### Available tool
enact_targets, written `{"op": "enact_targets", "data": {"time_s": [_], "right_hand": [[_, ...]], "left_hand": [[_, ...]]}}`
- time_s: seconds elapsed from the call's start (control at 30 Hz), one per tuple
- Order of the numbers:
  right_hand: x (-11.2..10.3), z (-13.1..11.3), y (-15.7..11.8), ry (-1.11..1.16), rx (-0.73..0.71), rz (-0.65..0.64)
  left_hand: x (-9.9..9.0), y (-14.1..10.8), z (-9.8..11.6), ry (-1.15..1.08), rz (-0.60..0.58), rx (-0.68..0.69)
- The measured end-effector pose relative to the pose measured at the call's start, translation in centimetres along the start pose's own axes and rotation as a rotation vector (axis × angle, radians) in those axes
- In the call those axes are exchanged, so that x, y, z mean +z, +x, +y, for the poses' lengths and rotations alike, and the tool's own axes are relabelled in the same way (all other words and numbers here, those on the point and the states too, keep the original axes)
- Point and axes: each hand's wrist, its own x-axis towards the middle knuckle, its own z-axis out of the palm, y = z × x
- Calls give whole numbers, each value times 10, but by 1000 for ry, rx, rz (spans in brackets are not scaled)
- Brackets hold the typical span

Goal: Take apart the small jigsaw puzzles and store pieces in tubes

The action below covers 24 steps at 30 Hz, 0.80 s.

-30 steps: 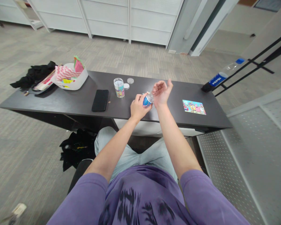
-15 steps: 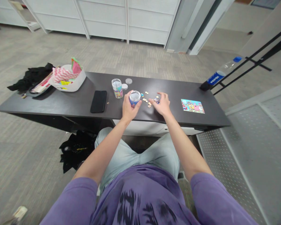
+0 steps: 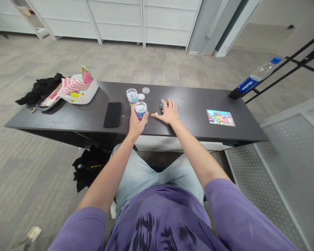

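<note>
My left hand [image 3: 136,122] is wrapped round a clear-topped can [image 3: 141,109] with a blue printed label, held just over the dark table. Behind it stands a second printed can [image 3: 132,96], partly covered by the first. My right hand [image 3: 168,112] lies low over the tabletop with its fingers spread. Small jigsaw puzzle pieces [image 3: 161,106] show at its fingers and by the thumb; others may be hidden under the palm. Two round lids [image 3: 146,90] lie beyond the cans.
A black phone [image 3: 112,114] lies left of the cans. Farther left stands a white basket [image 3: 90,93] with colourful packets, beside black cloth [image 3: 43,89]. On the right are a cartoon picture card [image 3: 221,118] and a Pepsi bottle [image 3: 253,81] leaning near a black metal frame.
My left hand has moved left with the can, towards the second can. My right hand has also moved left and now covers most of the puzzle pieces, its fingers spread.
</note>
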Motion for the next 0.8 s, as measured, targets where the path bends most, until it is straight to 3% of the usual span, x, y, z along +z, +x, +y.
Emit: {"op": "enact_targets", "data": {"time_s": [0.17,0.4,0.8], "right_hand": [[2,-1,7,63,-69,-32],[-12,-1,-1,84,-162,-146],[-11,0,-8,103,-181,-73]], "left_hand": [[2,0,5,18,-29,3],[2,2,4,22,-27,9],[1,1,5,30,-45,5]]}}
